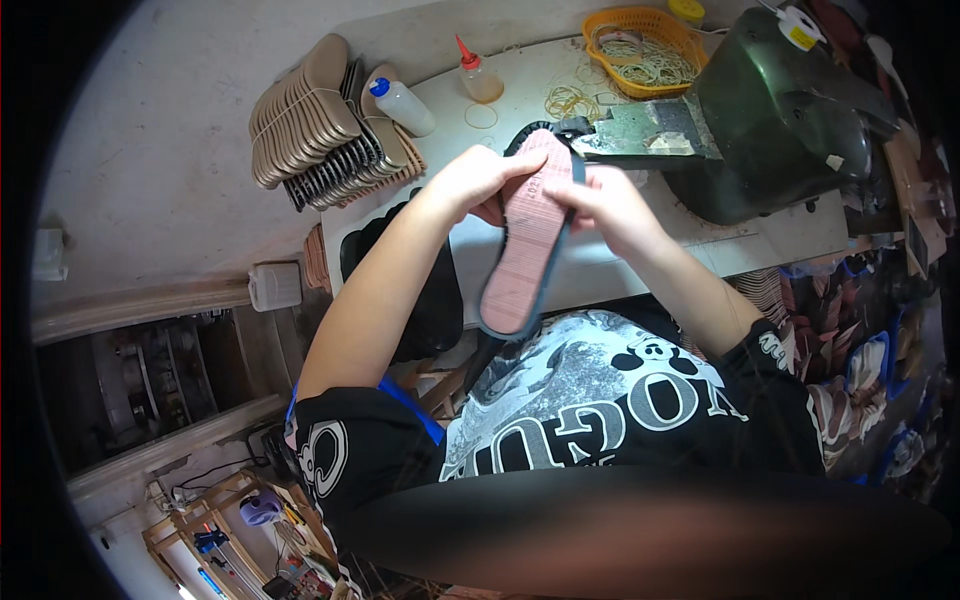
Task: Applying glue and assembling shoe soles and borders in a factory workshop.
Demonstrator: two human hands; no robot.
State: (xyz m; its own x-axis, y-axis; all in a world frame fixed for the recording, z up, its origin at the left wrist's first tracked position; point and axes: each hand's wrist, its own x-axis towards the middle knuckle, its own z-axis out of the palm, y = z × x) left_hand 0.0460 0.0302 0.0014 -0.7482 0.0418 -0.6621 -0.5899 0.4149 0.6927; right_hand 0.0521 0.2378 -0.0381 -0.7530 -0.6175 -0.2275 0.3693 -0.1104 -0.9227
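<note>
Both my hands hold a long pink shoe insole (525, 240) with a dark edge around it, tilted above the white worktable. My left hand (470, 182) grips its left side near the upper end, thumb lying on the pink face and the other fingers mostly behind. From the right, my right hand (612, 205) closes on the opposite edge, slightly blurred, its fingertips on the pink face. Black gathered material shows around the insole's upper end, close to a green metal machine arm (640, 135). What lies behind the insole is hidden.
A large dark green machine (770, 120) stands at the right. Rubber bands fill an orange basket (600, 20) at the back. A red-tipped bottle (483, 82), a blue-capped bottle (405, 108) and bundled tan insoles (300, 120) are at the back left of the worktable (690, 240).
</note>
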